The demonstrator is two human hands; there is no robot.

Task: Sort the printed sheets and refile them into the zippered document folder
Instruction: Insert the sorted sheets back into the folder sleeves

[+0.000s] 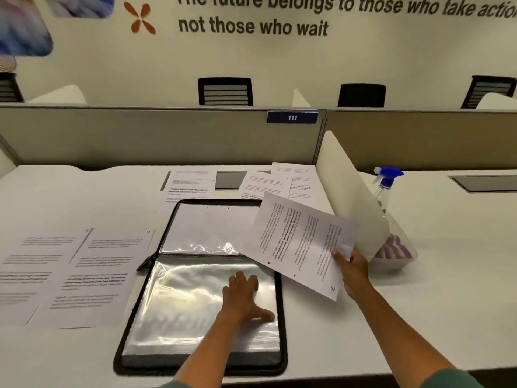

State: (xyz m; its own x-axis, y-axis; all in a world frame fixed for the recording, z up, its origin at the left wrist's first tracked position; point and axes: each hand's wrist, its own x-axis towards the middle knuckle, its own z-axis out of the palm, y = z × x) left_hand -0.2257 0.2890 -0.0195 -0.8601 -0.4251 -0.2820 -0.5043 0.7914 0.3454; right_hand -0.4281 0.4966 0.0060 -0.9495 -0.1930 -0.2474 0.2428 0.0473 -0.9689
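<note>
The zippered document folder (201, 287) is lying open and flat on the white desk (419, 317), a black-edged rectangle with rounded corners, its glossy clear plastic sleeves throwing back wrinkled glare. The left hand (242, 296) is resting palm-down on the near sleeve, fingers straight and spread, thumb splayed toward the folder's right edge, holding nothing. Just right of it and slightly farther out, the right hand (351, 266) is pinching the near corner of a held sheet (299, 245), thumb on top; the paper is thin, white, printed in rows of black text, and is hanging tilted across the folder's far right corner. Well left of the left hand, two flat printed sheets (70, 275) are lying side by side on the desk. Beyond both hands, more sheets (251, 183) are fanning along the grey partition (154, 135); their count is unclear from here, perhaps three. Right of the right hand a smooth white divider panel (349, 197) is standing, with a blue-capped clear spray bottle (387, 186) behind it.
</note>
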